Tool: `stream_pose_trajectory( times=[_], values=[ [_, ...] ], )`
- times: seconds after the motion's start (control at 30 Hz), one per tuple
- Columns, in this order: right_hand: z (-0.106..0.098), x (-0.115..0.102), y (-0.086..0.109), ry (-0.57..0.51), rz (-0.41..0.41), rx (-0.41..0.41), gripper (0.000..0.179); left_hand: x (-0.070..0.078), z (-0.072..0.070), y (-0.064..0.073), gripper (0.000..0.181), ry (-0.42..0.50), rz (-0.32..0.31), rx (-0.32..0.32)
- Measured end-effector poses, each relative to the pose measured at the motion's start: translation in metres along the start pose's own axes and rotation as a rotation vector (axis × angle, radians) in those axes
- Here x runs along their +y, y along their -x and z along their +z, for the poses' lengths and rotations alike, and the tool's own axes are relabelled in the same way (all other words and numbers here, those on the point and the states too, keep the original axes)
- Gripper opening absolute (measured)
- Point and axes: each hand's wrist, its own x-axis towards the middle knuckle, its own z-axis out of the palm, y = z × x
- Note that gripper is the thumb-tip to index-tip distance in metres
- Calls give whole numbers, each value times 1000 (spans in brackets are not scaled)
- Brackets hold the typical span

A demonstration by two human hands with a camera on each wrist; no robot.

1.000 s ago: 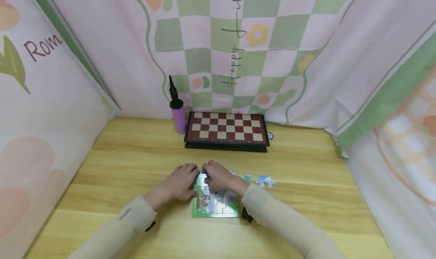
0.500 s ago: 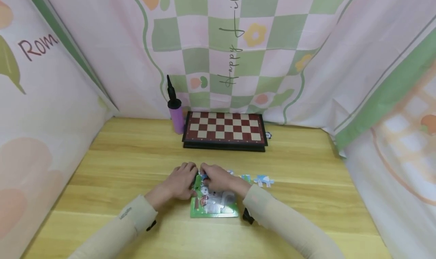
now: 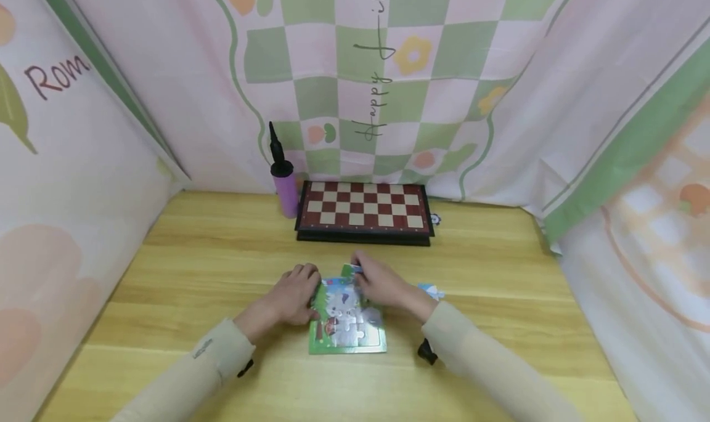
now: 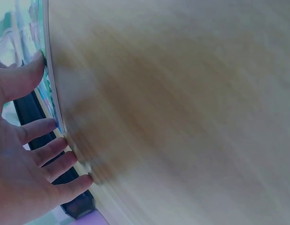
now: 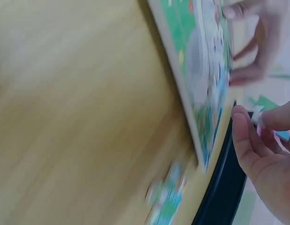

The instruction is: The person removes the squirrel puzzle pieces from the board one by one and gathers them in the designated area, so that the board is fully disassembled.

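Pinching a small green-and-blue puzzle piece (image 3: 348, 270) between thumb and fingers, the right hand (image 3: 383, 281) hangs just beyond the far edge of a puzzle board (image 3: 345, 340). Whether the pinched piece touches the board cannot be told. The board lies flat on the wooden surface (image 3: 222, 243), in front of the person and between the two hands, with a green border and a grey-and-white cartoon animal in its picture; part of its right side is hidden by the right hand. The left hand (image 3: 296, 294) rests at the board's left edge: the wrist view shows its thumb upon the rim and its other fingers (image 4: 60, 167) spread apart, reaching to the far corner. A blue-and-white loose piece (image 3: 429, 290) lies to the right of the board, partly covered by the right forearm. In the right wrist view, blurred green, white and blue puzzle shapes (image 5: 166, 199) lie near a corner of the board, too smeared to count. Well beyond the hands sits a black-edged case with a red-and-cream checkered top (image 3: 363, 207), and just beside it on the left stands a purple pump (image 3: 286, 194) with a black nozzle. Behind them hangs a patterned curtain (image 3: 355, 95) with green and pale squares
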Motion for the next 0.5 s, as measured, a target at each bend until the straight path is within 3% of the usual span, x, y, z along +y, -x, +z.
stream_pose_trajectory(
  times=[0.17, 0.5],
  values=[
    [-24, 18, 17, -21, 24, 89, 19, 0, 1, 0, 73, 1, -9, -11],
    [-68, 65, 62, -30, 150, 224, 38, 2, -1, 0, 73, -7, -5, -14]
  ],
)
